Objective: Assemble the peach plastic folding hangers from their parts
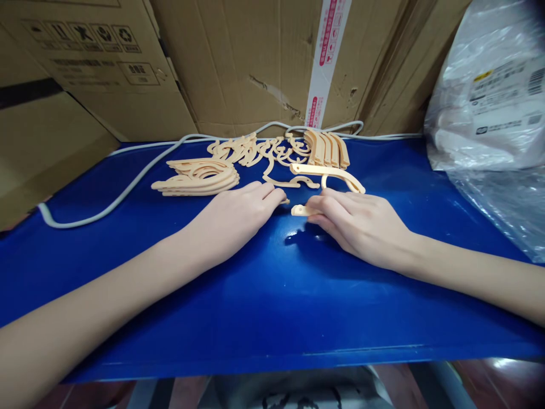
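Observation:
My left hand (238, 213) is closed in a pinch above the blue table, with only the tip of a small beige piece (286, 201) showing past its fingers. Facing it, my right hand (361, 224) grips a beige plastic hanger arm (300, 210), whose end with a round hole points left. A narrow gap separates the two held pieces. Just beyond my right hand lies a curved hanger arm (326, 170). Next to that, a hanger hook (283, 183) rests flat. Much of what each hand holds is hidden by the fingers.
Stacked folding hanger parts (196, 179) lie at the left, a pile of loose hooks (242, 149) behind, and several curved arms (327, 149) at the right. A white cable (140, 184) crosses the blue table (272, 318). Cardboard boxes (255, 62) and a plastic bag (489, 125) border it.

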{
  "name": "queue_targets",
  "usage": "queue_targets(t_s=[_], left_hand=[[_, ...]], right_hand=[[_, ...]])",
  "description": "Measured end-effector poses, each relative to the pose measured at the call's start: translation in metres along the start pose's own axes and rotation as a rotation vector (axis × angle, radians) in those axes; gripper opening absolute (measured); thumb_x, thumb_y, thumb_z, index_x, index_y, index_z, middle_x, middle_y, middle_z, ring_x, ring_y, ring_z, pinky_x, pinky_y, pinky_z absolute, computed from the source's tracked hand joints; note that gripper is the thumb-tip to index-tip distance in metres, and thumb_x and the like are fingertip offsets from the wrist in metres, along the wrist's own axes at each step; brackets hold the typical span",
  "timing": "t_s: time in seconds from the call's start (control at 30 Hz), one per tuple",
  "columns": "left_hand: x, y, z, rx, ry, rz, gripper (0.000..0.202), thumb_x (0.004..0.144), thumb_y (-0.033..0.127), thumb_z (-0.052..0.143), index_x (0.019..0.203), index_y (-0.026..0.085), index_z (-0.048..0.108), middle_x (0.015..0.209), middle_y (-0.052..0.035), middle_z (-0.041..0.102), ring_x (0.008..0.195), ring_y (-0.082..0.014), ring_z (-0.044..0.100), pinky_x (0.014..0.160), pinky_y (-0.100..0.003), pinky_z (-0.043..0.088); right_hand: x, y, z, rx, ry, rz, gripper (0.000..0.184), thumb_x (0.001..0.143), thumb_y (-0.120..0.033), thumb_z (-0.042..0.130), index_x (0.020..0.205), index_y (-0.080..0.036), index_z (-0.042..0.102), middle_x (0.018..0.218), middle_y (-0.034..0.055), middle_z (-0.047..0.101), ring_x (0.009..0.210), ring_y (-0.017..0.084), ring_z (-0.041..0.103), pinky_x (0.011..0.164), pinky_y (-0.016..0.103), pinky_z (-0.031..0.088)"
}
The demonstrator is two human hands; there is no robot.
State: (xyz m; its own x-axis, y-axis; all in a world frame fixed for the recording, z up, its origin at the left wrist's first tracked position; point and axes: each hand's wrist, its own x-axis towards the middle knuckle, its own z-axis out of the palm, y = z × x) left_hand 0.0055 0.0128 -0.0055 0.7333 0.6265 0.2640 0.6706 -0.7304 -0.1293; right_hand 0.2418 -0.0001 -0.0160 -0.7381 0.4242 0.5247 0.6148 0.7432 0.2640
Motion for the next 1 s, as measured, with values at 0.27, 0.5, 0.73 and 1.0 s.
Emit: queue_targets(t_s=[0.27,0.5,0.73,1.0], left_hand=[[0.002,0.004,0.007,0.007,0.101,-0.003,0.021,0.099,0.014,0.043,0.107,0.013,0.062,0.097,-0.0075,0.068,0.093,-0.0219,0.066,0.07,-0.029,0.048],[0.002,0.01,0.003,0.019,0.081,-0.069,0.02,0.098,0.02,0.037,0.101,0.015,0.056,0.09,-0.006,0.067,0.081,-0.0206,0.065,0.06,-0.029,0.041],[0.004,0.015,-0.009,-0.03,0.004,-0.223,0.031,0.099,0.032,0.026,0.088,0.019,0.052,0.062,-0.0009,0.061,0.055,-0.0188,0.059,0.049,-0.028,0.03],[0.003,0.021,-0.011,-0.115,-0.065,-0.192,0.043,0.089,0.062,0.052,0.087,0.02,0.049,0.056,0.0036,0.053,0.048,-0.0175,0.056,0.046,-0.025,0.026]], right_hand=[[-0.001,-0.001,0.001,0.036,-0.045,-0.043,0.024,0.106,-0.028,0.033,0.103,-0.015,0.054,0.09,0.0048,0.071,0.067,0.015,0.067,0.053,0.027,0.039],[-0.003,-0.002,0.0,0.101,-0.086,-0.09,0.029,0.107,-0.032,0.03,0.105,-0.018,0.056,0.089,0.0014,0.074,0.06,0.012,0.067,0.047,0.028,0.036],[-0.003,0.001,0.0,0.14,-0.1,-0.025,0.027,0.106,-0.032,0.034,0.111,-0.018,0.057,0.093,0.0016,0.076,0.062,0.013,0.069,0.045,0.025,0.034],[-0.003,0.0,-0.002,0.189,-0.061,0.047,0.026,0.104,-0.033,0.04,0.113,-0.016,0.058,0.097,0.0039,0.076,0.072,0.015,0.071,0.053,0.025,0.042]])
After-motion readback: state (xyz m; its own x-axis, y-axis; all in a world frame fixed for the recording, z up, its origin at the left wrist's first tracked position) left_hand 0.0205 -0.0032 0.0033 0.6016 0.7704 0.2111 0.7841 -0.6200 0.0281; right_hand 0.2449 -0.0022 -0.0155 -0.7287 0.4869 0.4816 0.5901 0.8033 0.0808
